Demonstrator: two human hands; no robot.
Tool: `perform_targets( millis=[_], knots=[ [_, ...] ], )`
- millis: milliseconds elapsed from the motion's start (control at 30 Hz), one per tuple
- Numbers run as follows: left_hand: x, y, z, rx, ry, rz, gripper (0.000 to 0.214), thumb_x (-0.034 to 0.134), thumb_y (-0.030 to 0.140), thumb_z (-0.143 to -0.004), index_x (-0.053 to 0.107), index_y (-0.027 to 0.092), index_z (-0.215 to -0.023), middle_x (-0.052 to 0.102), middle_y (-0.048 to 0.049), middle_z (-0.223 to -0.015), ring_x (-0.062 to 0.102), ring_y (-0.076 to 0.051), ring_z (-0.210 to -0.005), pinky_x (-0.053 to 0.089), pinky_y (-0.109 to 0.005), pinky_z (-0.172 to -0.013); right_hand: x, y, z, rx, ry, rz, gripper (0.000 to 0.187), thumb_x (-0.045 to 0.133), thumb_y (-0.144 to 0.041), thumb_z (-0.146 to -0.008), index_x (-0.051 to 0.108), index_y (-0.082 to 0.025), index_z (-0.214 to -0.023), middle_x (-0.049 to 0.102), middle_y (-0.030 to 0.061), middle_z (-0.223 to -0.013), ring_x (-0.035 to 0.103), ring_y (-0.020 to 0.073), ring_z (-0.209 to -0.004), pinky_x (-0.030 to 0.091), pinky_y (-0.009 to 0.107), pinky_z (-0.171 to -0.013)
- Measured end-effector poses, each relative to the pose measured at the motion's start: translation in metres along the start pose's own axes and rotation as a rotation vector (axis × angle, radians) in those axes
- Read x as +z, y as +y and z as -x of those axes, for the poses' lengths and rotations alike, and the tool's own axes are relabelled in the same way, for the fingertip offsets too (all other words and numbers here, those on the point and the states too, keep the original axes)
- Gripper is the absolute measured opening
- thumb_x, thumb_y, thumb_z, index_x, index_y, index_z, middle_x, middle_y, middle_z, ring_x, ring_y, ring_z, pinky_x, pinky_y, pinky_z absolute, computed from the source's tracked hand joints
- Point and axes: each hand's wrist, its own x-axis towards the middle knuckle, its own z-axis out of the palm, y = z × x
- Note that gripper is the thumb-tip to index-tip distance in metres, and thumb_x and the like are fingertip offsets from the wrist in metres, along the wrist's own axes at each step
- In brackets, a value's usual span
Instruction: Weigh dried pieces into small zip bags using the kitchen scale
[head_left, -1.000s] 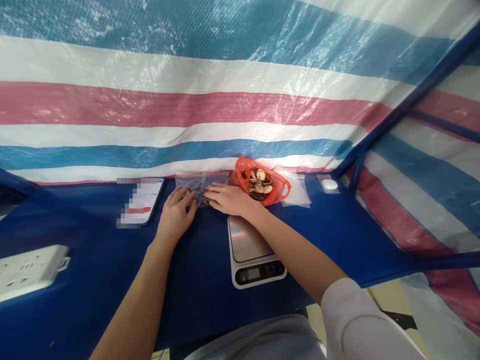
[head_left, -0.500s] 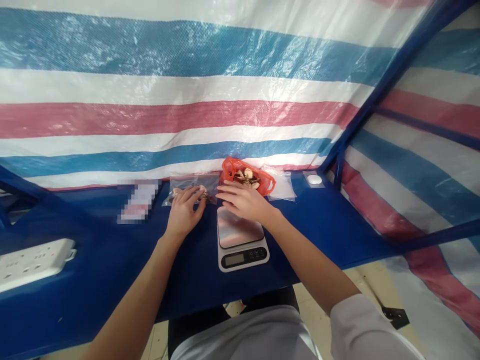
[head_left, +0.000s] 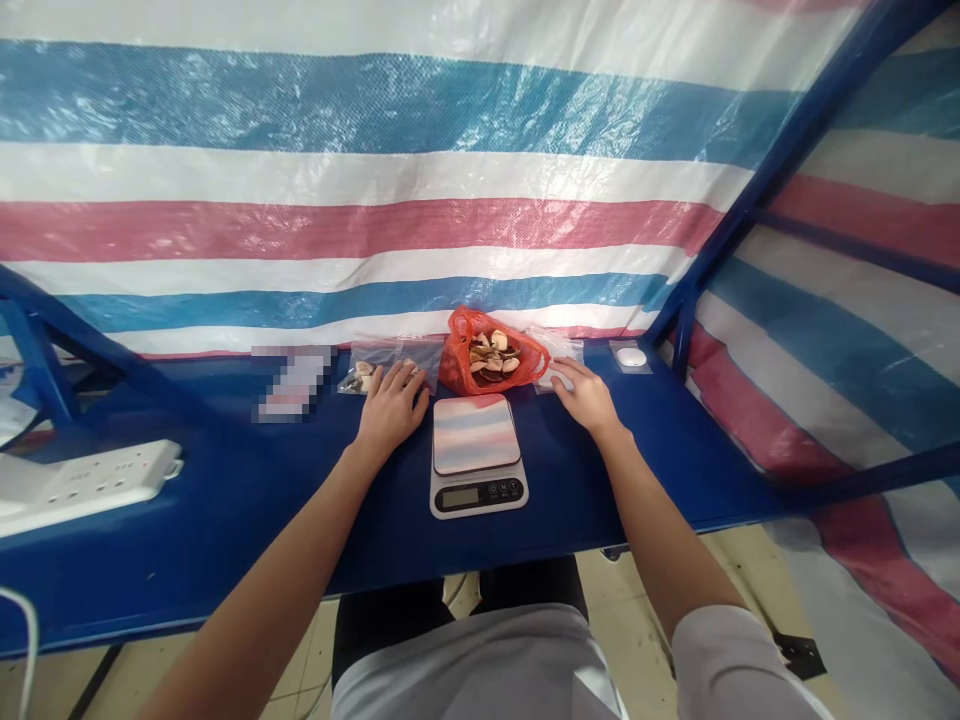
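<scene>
My left hand [head_left: 391, 405] lies flat with fingers spread on a small clear bag [head_left: 390, 358] that holds a few pale and brown pieces, on the blue table [head_left: 225, 500]. My right hand [head_left: 589, 395] rests open with its fingertips on a stack of empty clear bags [head_left: 561, 352] to the right. Between the two hands stands a red plastic bag [head_left: 487, 362], open at the top and full of pale and brown slices. A small digital scale [head_left: 475, 453] with a bare metal platform sits just in front of the red bag.
A white power strip [head_left: 82, 478] lies at the table's left end. A blurred flat item [head_left: 291, 383] lies left of the clear bag. A small white round object [head_left: 631, 357] sits at the back right. A striped tarp wall [head_left: 375, 200] and blue frame posts close the back and right.
My right hand has left the clear bag, crossed over the scale and come down on the empty bags at the right. My left hand stays on the filled bag. The view has pulled back.
</scene>
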Motion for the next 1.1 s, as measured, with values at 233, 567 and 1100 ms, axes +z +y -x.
perform_targets(
  millis=[233,567,1100],
  knots=[
    [0.012,-0.006,-0.006,0.057,-0.110,0.052,0.045,0.039,0.033,-0.098,0.068,0.018,-0.130,0.061,-0.0147,-0.142,0.047,-0.034,-0.142,0.034,-0.056,-0.120,0.020,0.030,0.001,-0.007,-0.152,0.076,0.036,0.054,-0.033,-0.096,0.071,-0.023,-0.126,0.065,0.0088,-0.139,0.055,0.0283,-0.137,0.046,0.048,-0.116],
    [0.018,-0.004,-0.002,-0.043,-0.131,0.073,0.044,0.044,0.034,-0.096,0.068,0.019,-0.129,0.057,-0.0138,-0.147,0.042,-0.035,-0.146,0.033,-0.057,-0.120,0.023,0.035,0.004,-0.051,-0.172,0.067,0.039,0.048,-0.035,-0.100,0.069,-0.020,-0.130,0.063,0.0098,-0.142,0.053,0.0293,-0.139,0.040,0.048,-0.120],
    [0.017,-0.004,-0.003,-0.036,-0.086,0.070,0.043,0.044,0.035,-0.095,0.071,0.019,-0.124,0.062,-0.0144,-0.141,0.047,-0.035,-0.142,0.033,-0.057,-0.120,0.019,0.027,0.005,-0.009,-0.123,0.069,0.030,0.053,-0.036,-0.099,0.074,-0.028,-0.119,0.069,0.0035,-0.134,0.062,0.0248,-0.129,0.052,0.044,-0.110]
  ],
)
